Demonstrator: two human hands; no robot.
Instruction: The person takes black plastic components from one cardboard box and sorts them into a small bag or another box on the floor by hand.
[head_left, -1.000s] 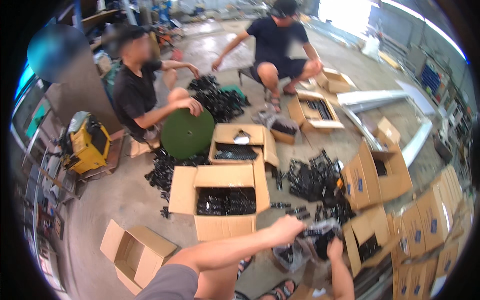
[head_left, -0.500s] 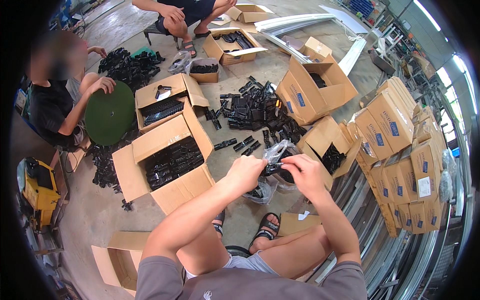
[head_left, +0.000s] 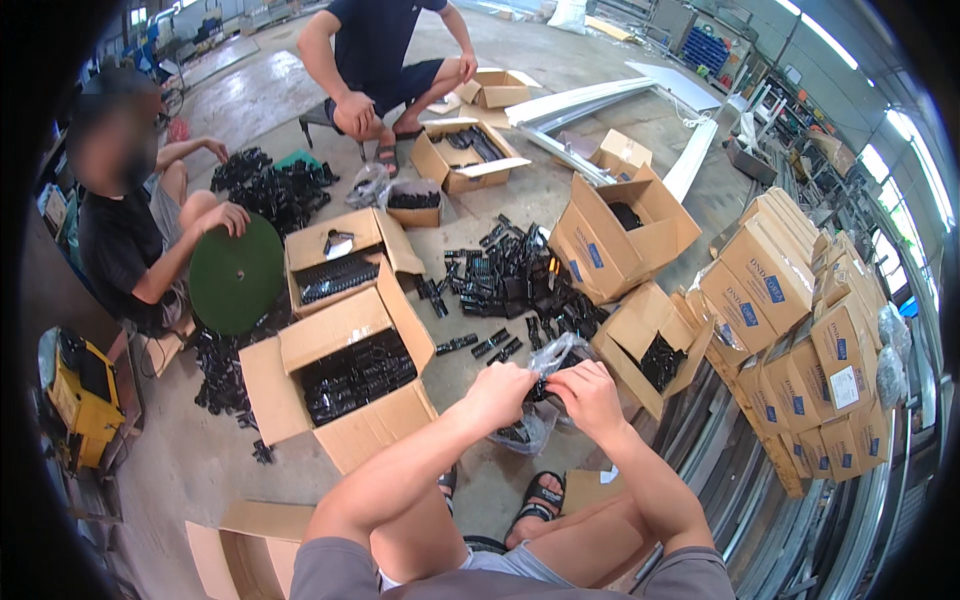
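Close together in front of my knees, my left hand (head_left: 503, 393) and my right hand (head_left: 588, 398) are both closed on a small black plastic part (head_left: 539, 391). Fingers hide much of it, so its exact kind is unclear. Right beneath them is a clear plastic bag (head_left: 533, 432) with more black parts in it. Beyond lies a loose pile of similar black parts (head_left: 515, 275) on the floor, with a few single pieces nearer to me. An open carton (head_left: 372, 440) to the left is filled with black parts in rows.
Another open carton (head_left: 640, 392) with black parts stands at right, near stacked closed cartons (head_left: 755, 285) and long metal profiles (head_left: 705, 450). At left, a co-worker holds a green disc (head_left: 237, 275); another person (head_left: 385, 60) sits beyond. A yellow machine (head_left: 82, 400) stands far left.
My view has tilted up, so the scene sits lower and more of the seated person shows. My right fingers have closed in over the black part, nearer to my left hand.
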